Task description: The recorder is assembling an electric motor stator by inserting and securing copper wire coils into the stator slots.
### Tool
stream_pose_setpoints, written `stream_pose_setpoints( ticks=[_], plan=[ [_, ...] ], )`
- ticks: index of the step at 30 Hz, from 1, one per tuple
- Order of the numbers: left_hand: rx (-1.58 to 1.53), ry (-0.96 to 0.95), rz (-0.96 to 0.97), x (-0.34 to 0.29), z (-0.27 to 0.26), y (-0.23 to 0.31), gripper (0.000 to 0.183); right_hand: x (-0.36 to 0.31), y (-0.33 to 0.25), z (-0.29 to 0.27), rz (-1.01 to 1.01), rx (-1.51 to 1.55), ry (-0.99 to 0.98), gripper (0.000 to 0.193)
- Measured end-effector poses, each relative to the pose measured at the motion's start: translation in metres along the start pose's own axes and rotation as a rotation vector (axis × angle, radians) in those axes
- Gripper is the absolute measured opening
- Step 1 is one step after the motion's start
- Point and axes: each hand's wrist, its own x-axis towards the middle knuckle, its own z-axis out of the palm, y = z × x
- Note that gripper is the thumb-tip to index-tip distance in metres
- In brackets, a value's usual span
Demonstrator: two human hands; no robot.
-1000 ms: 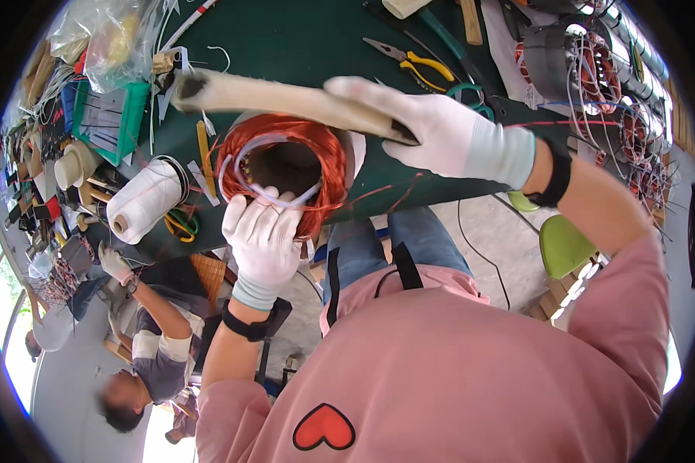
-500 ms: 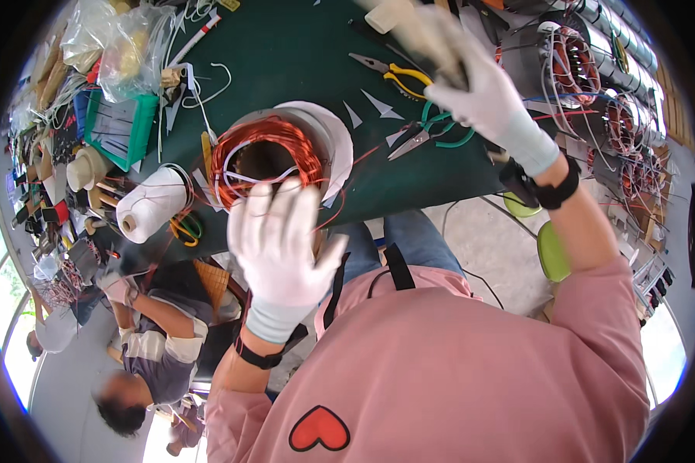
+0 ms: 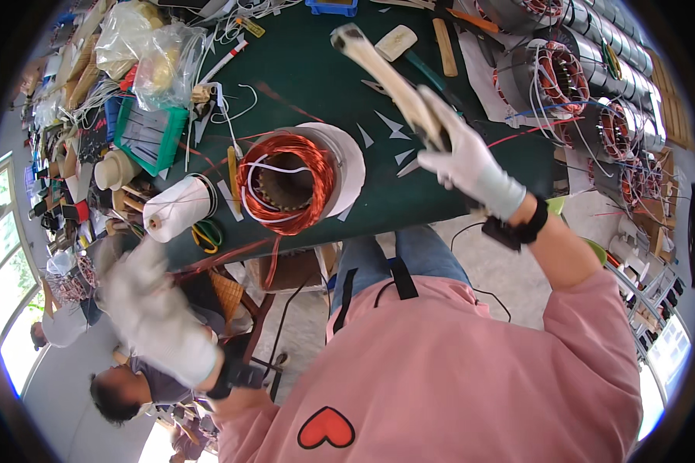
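Note:
My right hand (image 3: 467,158), in a white glove, is closed on a long pale wooden bar (image 3: 390,77) with a dark worn end. The bar tilts up and left over the green table. My left hand (image 3: 143,297), also gloved, is smeared by motion beyond the table's near left edge, below a white thread spool (image 3: 179,208). Its fingers cannot be made out. Between the hands lies a motor stator (image 3: 349,166) with red copper wire coils (image 3: 316,193) bulging from its open end and white sleeves on the leads.
A white-headed mallet (image 3: 396,42) and a wooden stick (image 3: 445,48) lie at the far side. Scissors (image 3: 207,236), a green tray (image 3: 150,139) and plastic bags (image 3: 162,65) crowd the left. Finished stators (image 3: 552,81) line the right. Another person (image 3: 120,390) works at lower left.
My left hand has left the coils and swung down to the left. My right hand has come lower and slightly left, bringing the wooden bar into clear view.

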Motion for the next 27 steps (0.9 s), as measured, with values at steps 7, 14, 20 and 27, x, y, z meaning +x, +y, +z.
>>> stream_pose_setpoints(
  ticks=[7,14,20,27],
  plan=[
    [0.151,-0.332,-0.079,-0.030,0.020,-0.029,0.020,0.114,0.025,-0.007,0.300,0.934,-0.168,0.082],
    [0.212,-0.733,0.662,-0.032,0.102,-0.047,0.036,0.072,-0.026,0.006,-0.708,-0.514,0.012,0.088],
    [0.244,-0.458,0.481,0.018,0.143,-0.055,0.059,0.023,-0.007,0.006,-0.127,0.249,0.291,0.091],
    [-0.616,-1.468,-0.113,0.086,0.210,-0.010,0.028,-0.019,0.008,0.065,0.138,0.295,-0.053,0.095]
  ],
)
